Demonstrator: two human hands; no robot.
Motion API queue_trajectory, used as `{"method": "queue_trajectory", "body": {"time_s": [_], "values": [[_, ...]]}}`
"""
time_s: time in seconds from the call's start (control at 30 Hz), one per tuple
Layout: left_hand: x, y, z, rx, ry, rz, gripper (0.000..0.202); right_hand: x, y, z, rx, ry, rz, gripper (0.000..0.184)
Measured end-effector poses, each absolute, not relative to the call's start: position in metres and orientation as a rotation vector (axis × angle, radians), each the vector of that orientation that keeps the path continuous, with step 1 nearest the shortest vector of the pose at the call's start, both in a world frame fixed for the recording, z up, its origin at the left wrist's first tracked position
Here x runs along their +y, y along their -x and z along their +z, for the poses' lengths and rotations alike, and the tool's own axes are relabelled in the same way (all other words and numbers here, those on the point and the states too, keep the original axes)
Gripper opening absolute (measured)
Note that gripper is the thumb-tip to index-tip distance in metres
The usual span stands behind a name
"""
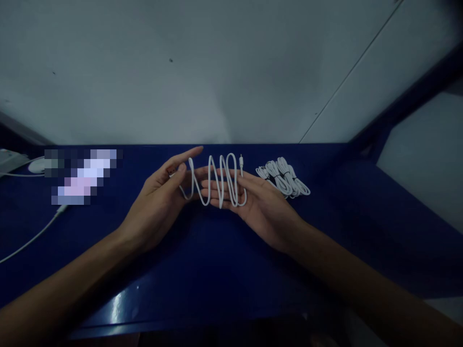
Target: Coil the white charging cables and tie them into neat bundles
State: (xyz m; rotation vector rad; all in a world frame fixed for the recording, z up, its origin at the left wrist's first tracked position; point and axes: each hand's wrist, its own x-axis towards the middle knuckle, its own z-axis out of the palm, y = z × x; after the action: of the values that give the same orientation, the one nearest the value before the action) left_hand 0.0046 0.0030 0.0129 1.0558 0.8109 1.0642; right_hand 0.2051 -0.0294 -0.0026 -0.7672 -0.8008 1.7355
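Note:
A white cable (221, 193) hangs in several loose, spread coils between my two hands, above the blue table. My left hand (161, 202) pinches one end of it, near a plug, between thumb and fingers, with the index finger stretched out. My right hand (262, 205) supports the coils on its fingers, palm turned up, and its thumb presses the cable close to the other end, where a slim connector points upward. Just beyond my right hand lie several bundled white cables (285, 177), held by dark ties.
On the left of the blue table (202, 274) lies a lit, blurred-out device (85, 178) with a white cord (34, 246) plugged in. A rounded white object (38, 165) with a cord is behind it. A pale wall (181, 96) rises along the back edge.

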Motion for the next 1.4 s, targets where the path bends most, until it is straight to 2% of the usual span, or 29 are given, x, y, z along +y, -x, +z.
{"method": "queue_trajectory", "body": {"time_s": [0.17,0.43,0.97,1.4], "values": [[0.003,-0.003,0.014,0.759,-0.993,0.977,0.050,-0.030,-0.205,0.001,-0.820,0.840,1.639,0.026],[0.003,-0.002,0.015,0.782,-0.888,0.843,0.031,-0.027,-0.208,-0.002,-0.823,0.853,1.631,0.024],[0.011,0.001,0.013,0.752,-0.825,0.794,0.042,-0.022,-0.212,-0.006,-0.825,0.889,1.554,0.021],[0.011,0.003,0.018,0.740,-0.810,0.819,0.048,-0.021,-0.212,-0.007,-0.696,0.903,1.481,0.026]]}}
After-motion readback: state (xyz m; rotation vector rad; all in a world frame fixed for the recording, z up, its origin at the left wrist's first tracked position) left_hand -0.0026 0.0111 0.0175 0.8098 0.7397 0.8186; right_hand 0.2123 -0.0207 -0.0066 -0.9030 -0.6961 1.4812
